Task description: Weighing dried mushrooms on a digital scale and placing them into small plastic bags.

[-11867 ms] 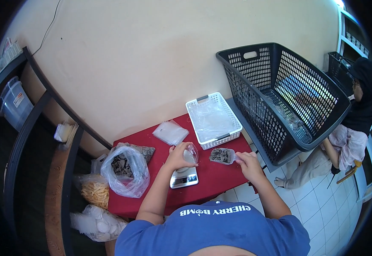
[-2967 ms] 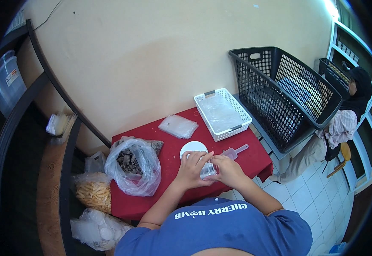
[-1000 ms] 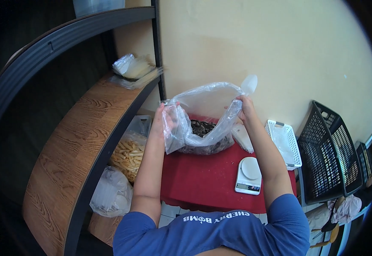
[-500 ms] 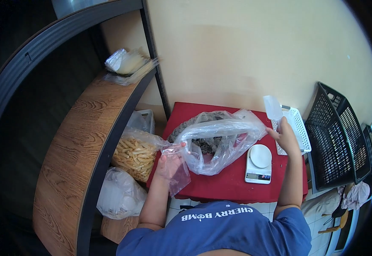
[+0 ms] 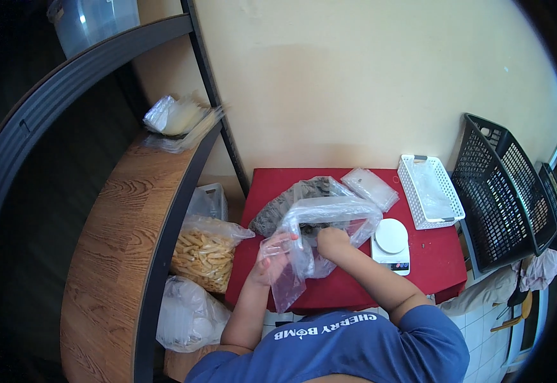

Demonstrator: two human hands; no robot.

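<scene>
My left hand (image 5: 271,265) holds a small clear plastic bag (image 5: 289,288) by its upper part, against the near left side of a large clear bag (image 5: 336,205). The large bag lies on the red-covered table (image 5: 272,182) with its mouth rolled open, and dark grey curled pieces (image 5: 277,212) fill its far left part. My right hand (image 5: 333,244) is closed and reaches into the mouth of the large bag. The white scoop that it held a moment ago is hidden there. To its right stands a white kitchen scale (image 5: 391,239) with a bare round pan.
Flat clear bags (image 5: 371,186) lie behind the large bag. A white basket (image 5: 428,195) sits at the table's right, beside a tall black crate (image 5: 502,198). On the left are a wooden shelf (image 5: 109,249), a bag of yellowish sticks (image 5: 205,255) and a bag of white things (image 5: 192,313).
My right hand has swung left and down with the scoop, from above the white basket into the large bag. My left hand and the small bag have shifted slightly right. The view has shifted too.
</scene>
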